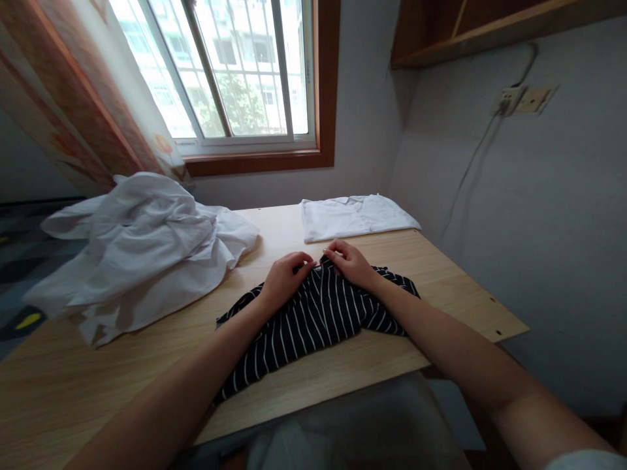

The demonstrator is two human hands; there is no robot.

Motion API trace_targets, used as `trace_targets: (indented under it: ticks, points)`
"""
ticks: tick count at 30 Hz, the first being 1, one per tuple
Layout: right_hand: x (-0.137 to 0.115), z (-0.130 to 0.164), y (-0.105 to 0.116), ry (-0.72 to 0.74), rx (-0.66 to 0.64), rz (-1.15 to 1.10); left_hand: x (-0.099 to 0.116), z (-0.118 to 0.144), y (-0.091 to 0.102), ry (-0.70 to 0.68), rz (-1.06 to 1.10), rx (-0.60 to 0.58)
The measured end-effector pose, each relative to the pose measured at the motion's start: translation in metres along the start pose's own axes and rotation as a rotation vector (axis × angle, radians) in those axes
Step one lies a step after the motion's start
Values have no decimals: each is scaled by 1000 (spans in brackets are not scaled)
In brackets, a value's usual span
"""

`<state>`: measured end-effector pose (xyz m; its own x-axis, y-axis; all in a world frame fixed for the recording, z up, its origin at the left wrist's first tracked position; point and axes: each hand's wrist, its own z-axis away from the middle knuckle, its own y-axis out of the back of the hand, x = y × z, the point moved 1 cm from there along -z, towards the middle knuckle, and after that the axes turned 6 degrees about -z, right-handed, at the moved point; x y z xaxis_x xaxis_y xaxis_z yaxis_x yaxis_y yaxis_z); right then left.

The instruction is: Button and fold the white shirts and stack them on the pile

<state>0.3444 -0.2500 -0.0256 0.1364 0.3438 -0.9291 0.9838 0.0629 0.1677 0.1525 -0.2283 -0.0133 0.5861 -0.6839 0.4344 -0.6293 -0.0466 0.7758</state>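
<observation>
A black shirt with white stripes [304, 320] lies spread on the wooden table in front of me, its sleeves out to both sides. At its collar end, my left hand [288, 277] pinches the fabric between thumb and fingers. Close beside it, my right hand [350, 262] grips the other side of the collar, thumb and fingers together. The two hands are a short gap apart, with dark cloth raised slightly between them. My forearms cover parts of the shirt's left and right sides.
A crumpled heap of white cloth [147, 254] sits on the table's left side, partly over its edge. A folded white shirt [357, 217] lies at the back. Beyond the wooden table [455, 294] are a window, an orange curtain [83, 85] and a wall socket [533, 100] with a cord.
</observation>
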Motion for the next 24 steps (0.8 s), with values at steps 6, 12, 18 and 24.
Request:
trace_targets:
  ticks: [6, 12, 18, 24]
  points:
    - [12, -8, 9, -51, 181, -84, 19, 6, 18, -165, -190, 93]
    - [17, -10, 11, -49, 245, -152, 42, 24, 10, -281, 73, -241]
    - [17, -11, 16, -94, 363, -226, 26, 25, -2, -5, 302, -214]
    - [19, -12, 18, -125, 394, -256, 17, 20, -3, -37, 239, -226]
